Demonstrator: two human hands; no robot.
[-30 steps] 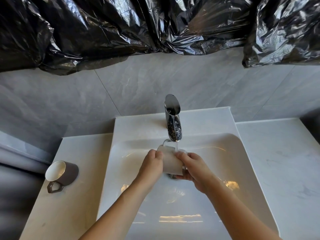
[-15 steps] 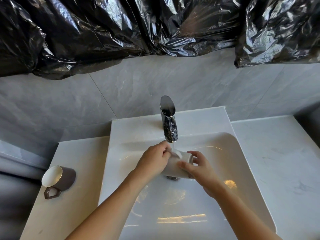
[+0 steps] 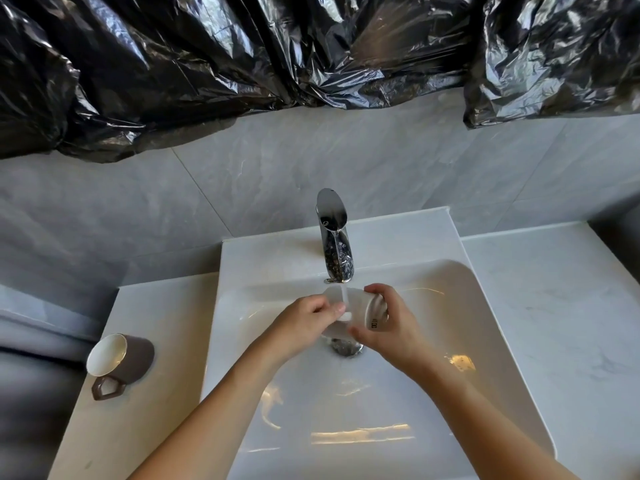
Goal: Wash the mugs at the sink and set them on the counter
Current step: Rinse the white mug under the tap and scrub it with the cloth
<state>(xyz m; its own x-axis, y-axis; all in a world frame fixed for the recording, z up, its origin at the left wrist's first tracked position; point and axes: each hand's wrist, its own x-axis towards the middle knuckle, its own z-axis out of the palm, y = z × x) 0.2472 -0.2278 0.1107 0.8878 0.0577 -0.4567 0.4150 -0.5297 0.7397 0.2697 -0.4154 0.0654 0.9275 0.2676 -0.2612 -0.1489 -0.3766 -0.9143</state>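
Note:
A white mug (image 3: 360,308) lies on its side under the running chrome tap (image 3: 335,237), over the white sink basin (image 3: 450,289). My right hand (image 3: 388,327) grips the mug's base end, where a small label shows. My left hand (image 3: 304,323) holds the mug's other end, with its fingers curled at the rim under the water stream. A brown mug (image 3: 119,358) with a white inside and an angular handle lies tilted on the left counter (image 3: 166,313).
The drain (image 3: 346,348) sits just below the mug. Pale counter (image 3: 554,306) extends to the right of the sink. Grey wall tiles rise behind, with black plastic sheeting (image 3: 242,64) hanging above them.
The white mug has been turned in my hands, its base now to the right. My right hand moved up onto the base end. The camera tilted slightly.

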